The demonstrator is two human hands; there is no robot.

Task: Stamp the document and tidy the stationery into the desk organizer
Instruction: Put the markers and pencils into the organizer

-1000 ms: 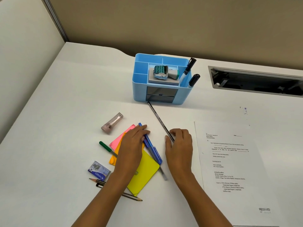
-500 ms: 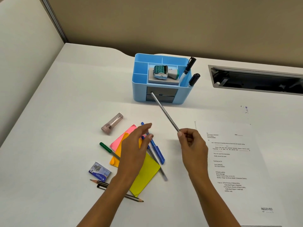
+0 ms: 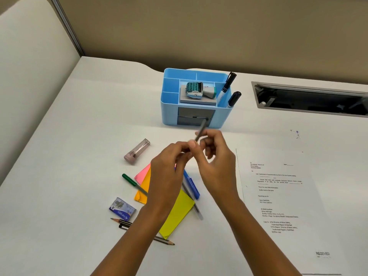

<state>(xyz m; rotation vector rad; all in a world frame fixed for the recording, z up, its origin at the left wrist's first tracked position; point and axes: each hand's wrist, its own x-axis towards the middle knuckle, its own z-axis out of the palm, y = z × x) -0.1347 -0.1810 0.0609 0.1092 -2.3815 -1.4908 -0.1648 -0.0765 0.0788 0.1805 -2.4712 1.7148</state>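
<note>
Matt blue plastic organizer (image 3: 171, 110), smooth white desk (image 3: 79, 136), printed paper document (image 3: 282, 196), clear plastic lead tube (image 3: 137, 150).

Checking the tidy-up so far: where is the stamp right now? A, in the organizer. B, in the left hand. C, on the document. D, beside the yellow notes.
A: the stamp lies on a grey pad in the middle compartment of the organizer.

Light-blue organizer (image 3: 170, 112), grey drawers (image 3: 196, 116) — pink (image 3: 142, 175), orange (image 3: 144, 191), yellow notes (image 3: 180, 212) — white printed document (image 3: 278, 196).
</note>
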